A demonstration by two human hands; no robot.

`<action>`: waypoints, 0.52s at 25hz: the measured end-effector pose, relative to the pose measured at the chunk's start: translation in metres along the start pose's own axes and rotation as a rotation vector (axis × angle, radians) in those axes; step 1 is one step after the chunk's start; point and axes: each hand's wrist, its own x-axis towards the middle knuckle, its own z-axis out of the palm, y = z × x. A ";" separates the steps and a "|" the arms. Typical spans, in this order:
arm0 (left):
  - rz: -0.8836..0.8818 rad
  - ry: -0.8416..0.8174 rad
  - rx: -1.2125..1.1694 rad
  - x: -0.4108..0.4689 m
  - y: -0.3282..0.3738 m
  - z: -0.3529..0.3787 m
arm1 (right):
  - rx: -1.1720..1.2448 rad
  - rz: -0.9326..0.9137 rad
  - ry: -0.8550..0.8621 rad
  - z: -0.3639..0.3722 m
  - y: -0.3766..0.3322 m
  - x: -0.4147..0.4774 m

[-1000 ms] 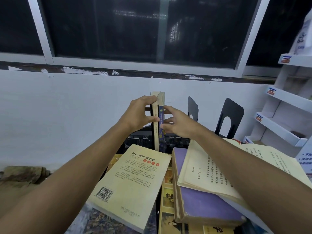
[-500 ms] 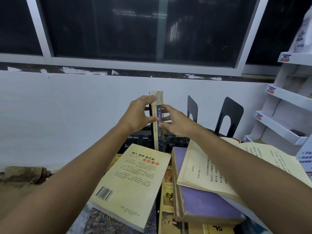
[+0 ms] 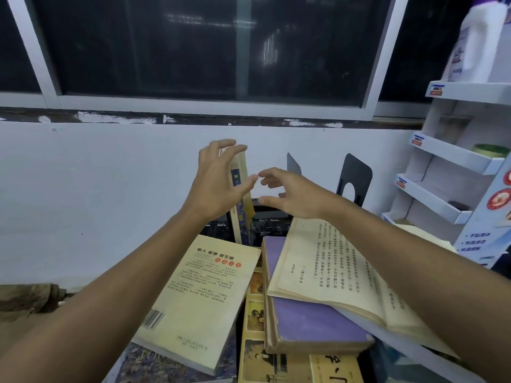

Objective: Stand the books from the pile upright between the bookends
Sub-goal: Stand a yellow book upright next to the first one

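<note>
Two thin books (image 3: 243,214) stand upright by the wall, a cream one and a blue-spined one, leaning slightly right. My left hand (image 3: 218,183) hovers in front of them with fingers spread, holding nothing. My right hand (image 3: 293,192) is just right of them, fingers apart and empty. Two black metal bookends (image 3: 354,178) stand further right, the nearer-centre one (image 3: 293,165) partly hidden by my right hand. The pile lies below: a cream paperback (image 3: 199,294), a purple hardback (image 3: 309,322) and an open book (image 3: 340,272) on top of it.
A white tiered display rack (image 3: 453,158) stands at the right against the wall. A white bottle (image 3: 481,42) sits on its top shelf. More flat books (image 3: 257,355) lie under the pile at the near edge. Crumpled brown cloth (image 3: 27,299) lies at far left.
Both hands have let go of the two upright books and opened, pulling back slightly. The books now lean a little to the right.
</note>
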 end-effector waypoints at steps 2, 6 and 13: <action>0.099 0.075 -0.097 -0.007 0.021 0.005 | -0.081 -0.001 0.009 -0.017 0.007 -0.023; 0.132 -0.249 -0.156 -0.020 0.059 0.032 | -0.256 0.053 0.014 -0.048 0.036 -0.078; 0.110 -0.859 0.012 -0.036 0.070 0.063 | -0.399 0.146 -0.143 -0.070 0.083 -0.170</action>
